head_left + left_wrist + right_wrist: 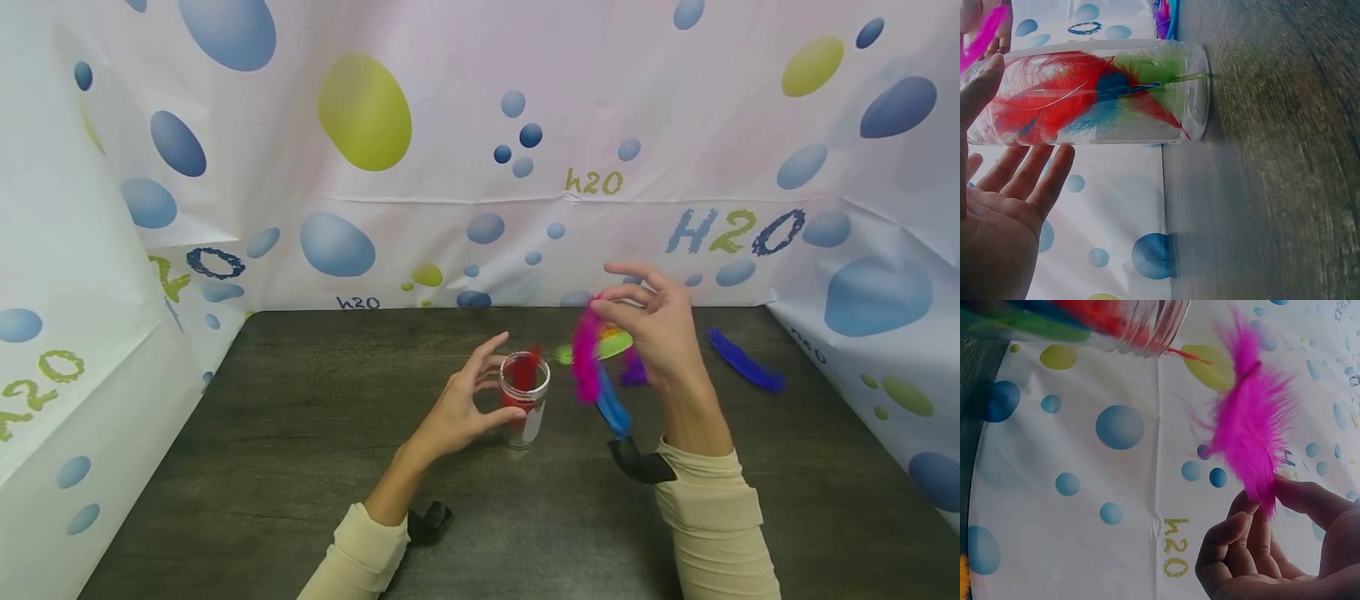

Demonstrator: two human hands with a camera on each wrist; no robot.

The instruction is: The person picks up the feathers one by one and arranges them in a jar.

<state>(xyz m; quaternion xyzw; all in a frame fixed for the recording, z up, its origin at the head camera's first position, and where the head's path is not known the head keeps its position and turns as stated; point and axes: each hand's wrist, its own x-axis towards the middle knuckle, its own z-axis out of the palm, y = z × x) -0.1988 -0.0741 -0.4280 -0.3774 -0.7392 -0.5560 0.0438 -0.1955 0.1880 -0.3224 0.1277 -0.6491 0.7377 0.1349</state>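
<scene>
A clear glass jar (533,423) stands upright on the table, with red, blue and green feathers inside. A red feather (528,367) pokes up at its mouth. My left hand (462,408) holds the jar from the left, thumb in front and fingers at the far side. My right hand (654,325) pinches a magenta feather (586,354) by one end between thumb and fingertips, a little right of the jar. In the right wrist view this feather (1250,422) points up from the fingertips, apart from the jar's threaded rim (1169,328).
Behind and below my right hand lie loose feathers: a blue one (613,408), a yellow-green one (615,344) and a purple one (634,367). A dark blue feather (745,361) lies farther right on the dark table (300,433). A patterned sheet (450,100) closes off the back and sides.
</scene>
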